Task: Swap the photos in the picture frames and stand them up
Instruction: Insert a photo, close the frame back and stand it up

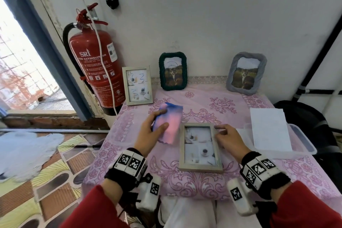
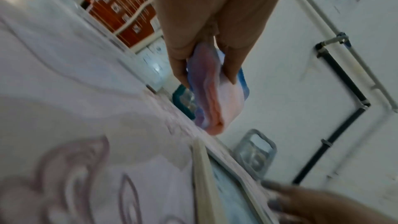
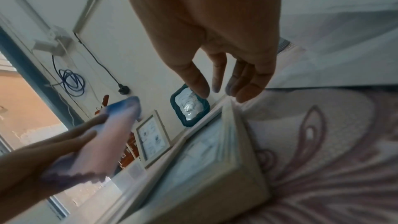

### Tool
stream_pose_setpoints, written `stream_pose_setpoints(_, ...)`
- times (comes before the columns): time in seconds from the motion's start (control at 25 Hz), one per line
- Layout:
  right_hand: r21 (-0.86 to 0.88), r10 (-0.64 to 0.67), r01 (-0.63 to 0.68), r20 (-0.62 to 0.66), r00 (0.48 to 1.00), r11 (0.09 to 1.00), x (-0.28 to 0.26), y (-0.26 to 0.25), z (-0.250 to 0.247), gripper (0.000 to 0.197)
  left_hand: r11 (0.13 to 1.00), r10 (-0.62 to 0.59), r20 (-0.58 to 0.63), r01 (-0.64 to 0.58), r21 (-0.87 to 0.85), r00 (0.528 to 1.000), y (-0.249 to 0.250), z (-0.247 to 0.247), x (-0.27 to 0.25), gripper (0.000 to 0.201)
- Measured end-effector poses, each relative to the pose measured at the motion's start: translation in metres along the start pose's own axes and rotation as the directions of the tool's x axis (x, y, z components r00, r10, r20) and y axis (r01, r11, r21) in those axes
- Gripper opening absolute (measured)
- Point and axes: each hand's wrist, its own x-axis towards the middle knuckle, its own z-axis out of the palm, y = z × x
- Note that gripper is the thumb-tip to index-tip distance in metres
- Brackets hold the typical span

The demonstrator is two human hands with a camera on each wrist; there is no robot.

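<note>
A light wooden picture frame (image 1: 199, 148) lies face up on the pink tablecloth (image 1: 203, 187), with a pale photo behind its glass. My right hand (image 1: 221, 129) hovers at its top right corner with the fingers loosely extended, gripping nothing; the right wrist view shows the fingertips (image 3: 216, 88) just above the frame (image 3: 206, 168). My left hand (image 1: 162, 118) grips a folded pink and blue cloth (image 1: 169, 126) just left of the frame, lifted off the table (image 2: 213, 101). Three frames stand at the back: a wooden one (image 1: 137, 85), a dark green one (image 1: 173, 71) and a grey one (image 1: 246, 73).
A red fire extinguisher (image 1: 94, 66) hangs on the wall beside the table's back left corner. A clear plastic container (image 1: 303, 142) with a white sheet (image 1: 270, 131) on it sits at the right edge. A window is on the left.
</note>
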Motion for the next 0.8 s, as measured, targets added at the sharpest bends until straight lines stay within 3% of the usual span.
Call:
stream_pose_setpoints(0.16,-0.164,0.067,-0.047,0.119,0.991,0.985,0.000,0.011,0.000,0.055,0.997,0.028,-0.064,-0.024,0.073,0.998,-0.002,-0.057,0.013,0.049)
stream_pose_setpoints(0.28,-0.274,0.010,0.034,0.157,0.987,0.961,0.001,0.012,-0.002,0.058,0.976,0.021,-0.176,0.018,0.216,0.984,-0.014,-0.089,0.023,0.050)
stream_pose_setpoints(0.36,-0.253,0.027,0.018,0.174,0.984,0.967,0.002,0.013,-0.005,0.058,0.957,-0.018,-0.201,0.075,0.279,0.979,-0.024,-0.101,0.028,0.051)
stream_pose_setpoints(0.52,-0.181,0.052,-0.019,0.181,0.982,0.983,0.003,0.017,-0.008,0.062,0.916,-0.157,-0.123,0.191,0.353,0.980,-0.043,-0.108,0.030,0.056)
stream_pose_setpoints(0.68,-0.163,0.032,-0.002,0.180,0.983,0.987,0.003,0.020,-0.007,0.062,0.873,-0.192,-0.004,0.173,0.455,0.981,-0.045,-0.106,0.031,0.059)
stream_pose_setpoints(0.8,-0.148,0.029,-0.003,0.175,0.984,0.989,0.004,0.022,-0.006,0.060,0.882,-0.280,0.004,0.256,0.395,0.960,-0.041,-0.103,0.032,0.056)
